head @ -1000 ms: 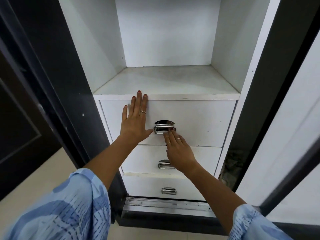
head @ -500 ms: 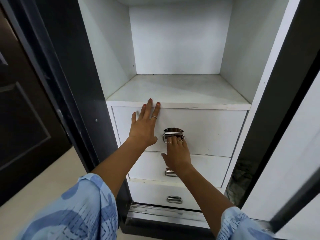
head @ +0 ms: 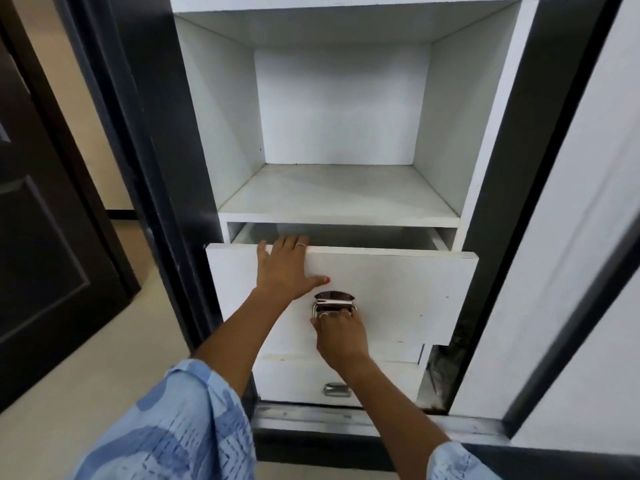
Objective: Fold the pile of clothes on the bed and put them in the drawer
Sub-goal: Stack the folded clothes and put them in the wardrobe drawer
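A white top drawer (head: 408,299) of a wardrobe stands partly pulled out, a dark gap showing behind its front panel. My right hand (head: 341,336) grips the chrome handle (head: 334,301) in the middle of the drawer front. My left hand (head: 284,268) lies on the front panel with its fingers hooked over the top edge. The inside of the drawer is mostly hidden. No clothes and no bed are in view.
Above the drawer is a bare white shelf (head: 339,195). A lower drawer with a chrome handle (head: 336,389) sits shut below. Dark wardrobe frames stand on both sides, a metal sliding track (head: 346,419) runs along the bottom, and a dark door (head: 45,237) is at left.
The top drawer has slid out from shut to partly open. My right hand now grips the handle, and my left hand has moved from flat on the front to its top edge.
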Tool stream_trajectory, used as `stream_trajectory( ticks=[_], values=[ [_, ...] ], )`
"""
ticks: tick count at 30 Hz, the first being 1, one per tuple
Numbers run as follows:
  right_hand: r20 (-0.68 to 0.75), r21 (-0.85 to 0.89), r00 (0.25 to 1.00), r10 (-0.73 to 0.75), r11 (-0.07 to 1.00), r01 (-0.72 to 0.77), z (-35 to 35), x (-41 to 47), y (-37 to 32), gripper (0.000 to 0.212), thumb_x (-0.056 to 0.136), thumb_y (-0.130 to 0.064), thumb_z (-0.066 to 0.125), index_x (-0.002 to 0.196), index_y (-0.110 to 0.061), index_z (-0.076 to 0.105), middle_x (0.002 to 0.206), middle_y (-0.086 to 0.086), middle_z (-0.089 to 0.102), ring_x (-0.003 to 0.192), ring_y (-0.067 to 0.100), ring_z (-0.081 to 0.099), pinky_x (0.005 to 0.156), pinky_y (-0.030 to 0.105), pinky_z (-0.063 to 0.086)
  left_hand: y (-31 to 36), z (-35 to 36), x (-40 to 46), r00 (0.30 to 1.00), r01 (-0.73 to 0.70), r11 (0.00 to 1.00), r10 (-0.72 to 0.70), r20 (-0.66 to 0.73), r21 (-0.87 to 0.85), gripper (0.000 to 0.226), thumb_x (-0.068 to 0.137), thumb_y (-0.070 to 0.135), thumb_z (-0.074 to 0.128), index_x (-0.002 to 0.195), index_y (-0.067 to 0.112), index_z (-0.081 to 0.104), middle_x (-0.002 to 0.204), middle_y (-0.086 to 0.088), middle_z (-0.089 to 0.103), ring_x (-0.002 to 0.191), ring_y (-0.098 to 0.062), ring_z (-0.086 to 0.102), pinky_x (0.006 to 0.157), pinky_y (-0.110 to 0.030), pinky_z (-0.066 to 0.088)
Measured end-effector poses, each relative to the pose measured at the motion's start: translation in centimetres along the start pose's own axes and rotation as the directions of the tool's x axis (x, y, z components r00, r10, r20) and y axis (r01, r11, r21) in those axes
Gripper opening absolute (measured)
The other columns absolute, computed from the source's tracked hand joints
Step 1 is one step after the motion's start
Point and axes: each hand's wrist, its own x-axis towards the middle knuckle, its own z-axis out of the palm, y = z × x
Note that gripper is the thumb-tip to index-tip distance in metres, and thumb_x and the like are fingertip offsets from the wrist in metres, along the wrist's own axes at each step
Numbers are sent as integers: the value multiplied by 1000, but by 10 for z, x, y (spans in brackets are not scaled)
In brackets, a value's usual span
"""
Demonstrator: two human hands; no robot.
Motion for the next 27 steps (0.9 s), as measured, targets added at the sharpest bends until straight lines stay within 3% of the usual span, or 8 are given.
stream_trajectory(
  ticks=[4,7,11,13,19,24,27],
  values=[
    [23,-19,1000,-19,1000,20,-11,-60,-19,17,57,-17,88,66,-19,73,59,-2,67,57,18,65,74,32,55,-1,-21,-65,1000,-16,1000,16,-17,3,80,82,75,43,139,20,40,142,1,46,134,-19,36,114,-45,15],
    [113,8,994,10,1000,-11,-18,-102,-35,33,54,-4,81,84,-18,77,81,1,73,79,22,70,88,42,53,2,-38,-106,1000,21,999,-21,1,-27,74,87,73,30,133,18,47,137,0,52,130,-21,40,112,-46,19],
    [198,64,979,-45,997,33,-48,-147,-50,38,82,3,56,116,-10,68,113,9,68,109,30,61,106,40,37,7,-59,-156,998,24,1000,-23,58,-5,72,91,70,24,132,16,49,137,-2,53,129,-23,42,109,-47,23],
    [252,68,966,-53,997,37,-63,-161,-55,43,88,4,44,125,-8,61,122,13,63,115,32,55,108,36,34,11,-68,-174,997,31,999,-31,75,7,74,91,70,23,132,14,49,136,-3,53,128,-24,43,108,-48,25],
    [315,76,948,-42,997,19,-86,-204,-70,42,86,8,41,123,-5,58,121,16,61,114,32,54,104,33,37,15,-81,-215,987,24,1000,-24,161,3,76,92,68,23,140,12,41,144,-6,46,133,-27,38,111,-48,24],
    [333,35,943,-27,999,16,-105,-207,-66,42,86,4,41,126,0,55,133,16,51,123,33,46,106,35,33,16,-85,-213,980,19,1000,-21,198,14,77,93,67,21,143,11,36,147,-9,41,135,-28,36,112,-49,23],
    [235,-15,968,-92,995,98,-119,-209,-58,34,83,4,48,112,-1,64,117,17,60,109,34,55,97,39,43,15,-85,-214,983,7,1000,-10,186,13,78,92,69,19,141,11,40,144,-8,45,133,-28,39,110,-49,25]
  ],
)
